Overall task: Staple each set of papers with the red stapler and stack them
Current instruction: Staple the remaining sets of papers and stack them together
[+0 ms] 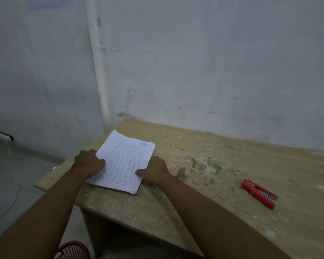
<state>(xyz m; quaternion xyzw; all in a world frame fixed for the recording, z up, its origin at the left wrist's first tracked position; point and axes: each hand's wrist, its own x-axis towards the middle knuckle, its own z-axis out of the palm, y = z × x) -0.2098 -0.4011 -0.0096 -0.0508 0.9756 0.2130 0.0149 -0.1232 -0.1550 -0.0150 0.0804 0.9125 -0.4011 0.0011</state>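
Paper: white printed stack of sheets lies near the left corner of the worn wooden table. Left hand and right hand pinch opposite edges, fingers curled. Square sheets flush first; red plastic stapler lies unheld, well apart toward the right.

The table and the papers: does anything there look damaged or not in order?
The table top is stained and worn in patches near its middle. The paper stack lies slightly fanned, its edges uneven at the near corner. The red stapler lies apart, untouched.

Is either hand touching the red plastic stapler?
Apart. The head view shows the red plastic stapler lying alone on the table, bare wood between it and the right hand; both hands rest on the white paper stack.
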